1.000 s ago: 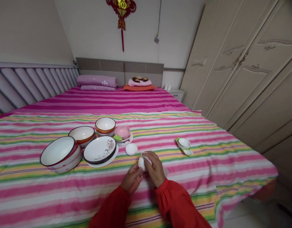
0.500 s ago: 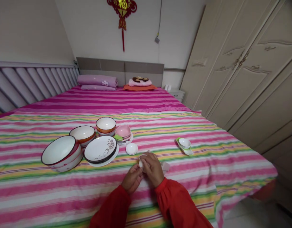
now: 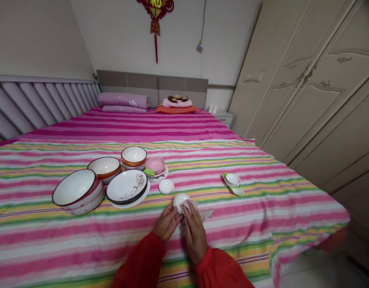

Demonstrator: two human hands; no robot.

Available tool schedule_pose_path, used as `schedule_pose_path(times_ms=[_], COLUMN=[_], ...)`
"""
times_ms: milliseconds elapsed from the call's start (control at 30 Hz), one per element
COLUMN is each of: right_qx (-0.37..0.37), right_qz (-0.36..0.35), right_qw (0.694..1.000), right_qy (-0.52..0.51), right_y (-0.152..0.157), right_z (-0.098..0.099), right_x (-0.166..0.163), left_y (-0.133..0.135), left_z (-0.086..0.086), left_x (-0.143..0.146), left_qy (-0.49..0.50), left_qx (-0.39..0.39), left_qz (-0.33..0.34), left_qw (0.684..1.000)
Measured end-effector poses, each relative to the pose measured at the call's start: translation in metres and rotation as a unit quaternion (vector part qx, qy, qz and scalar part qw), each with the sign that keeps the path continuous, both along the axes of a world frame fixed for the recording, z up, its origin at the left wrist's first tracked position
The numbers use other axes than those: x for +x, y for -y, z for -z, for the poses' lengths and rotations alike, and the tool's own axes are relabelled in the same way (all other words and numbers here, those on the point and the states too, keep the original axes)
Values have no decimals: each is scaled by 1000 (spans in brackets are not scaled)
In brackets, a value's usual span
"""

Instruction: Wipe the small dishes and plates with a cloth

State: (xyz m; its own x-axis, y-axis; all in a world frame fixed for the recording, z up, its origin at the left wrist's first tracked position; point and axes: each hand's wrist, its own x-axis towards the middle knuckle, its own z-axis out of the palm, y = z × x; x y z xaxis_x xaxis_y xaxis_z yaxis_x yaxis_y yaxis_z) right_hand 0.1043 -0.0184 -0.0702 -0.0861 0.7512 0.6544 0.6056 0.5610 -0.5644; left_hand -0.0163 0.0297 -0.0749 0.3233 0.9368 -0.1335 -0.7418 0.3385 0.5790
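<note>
A small white dish [image 3: 180,200] is gripped from the left by my left hand [image 3: 166,225], just above the striped bedspread [image 3: 262,216]. My right hand [image 3: 194,232] presses a pale cloth [image 3: 202,214] against the dish's right side, its fingers closed on the cloth. Both sleeves are red. Another small white dish [image 3: 166,186] lies on the bed just beyond my hands.
To the left stand a large red-rimmed bowl [image 3: 77,193], a flowered plate stack [image 3: 127,189], two orange bowls [image 3: 133,157], and a pink bowl on saucers [image 3: 155,165]. A white dish on a green spoon [image 3: 233,182] lies to the right. A wardrobe [image 3: 316,88] stands past the bed's right edge.
The dish has turned in my hands so its white rim shows. My right hand has slid from the top of the dish down to its right side with the cloth.
</note>
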Motion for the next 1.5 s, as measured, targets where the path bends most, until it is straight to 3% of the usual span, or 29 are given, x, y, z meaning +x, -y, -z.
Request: schedule_pose_path(times_ms=[167,400,700,900,1067,1233,1500], right_qx=[49,21,109,48,-9,-14,53], right_qz=[-31,-1,-34,-20,-11,-16,-21], right_qw=[992,985,980,986,997,1000,996], right_qy=[114,173,160,161,76,-9,62], right_y=[-8,-29,-8,-23,-44,-42,-4], right_z=[1,-19,0,-31,-53,-39,-24], right_x=[-1,-21,15,0,-1,15,5], left_y=[-2,-1,-2,0,2,1,1], left_z=[6,3,3,1,-2,-4,-1], left_x=[1,2,1,3,3,2,2], left_qy=[3,28,-6,-1,-20,-7,-11], left_qx=[1,24,-17,17,6,-10,-26], left_qz=[-11,15,1,23,28,15,-8], left_qw=[1000,999,1000,1000,999,1000,1000])
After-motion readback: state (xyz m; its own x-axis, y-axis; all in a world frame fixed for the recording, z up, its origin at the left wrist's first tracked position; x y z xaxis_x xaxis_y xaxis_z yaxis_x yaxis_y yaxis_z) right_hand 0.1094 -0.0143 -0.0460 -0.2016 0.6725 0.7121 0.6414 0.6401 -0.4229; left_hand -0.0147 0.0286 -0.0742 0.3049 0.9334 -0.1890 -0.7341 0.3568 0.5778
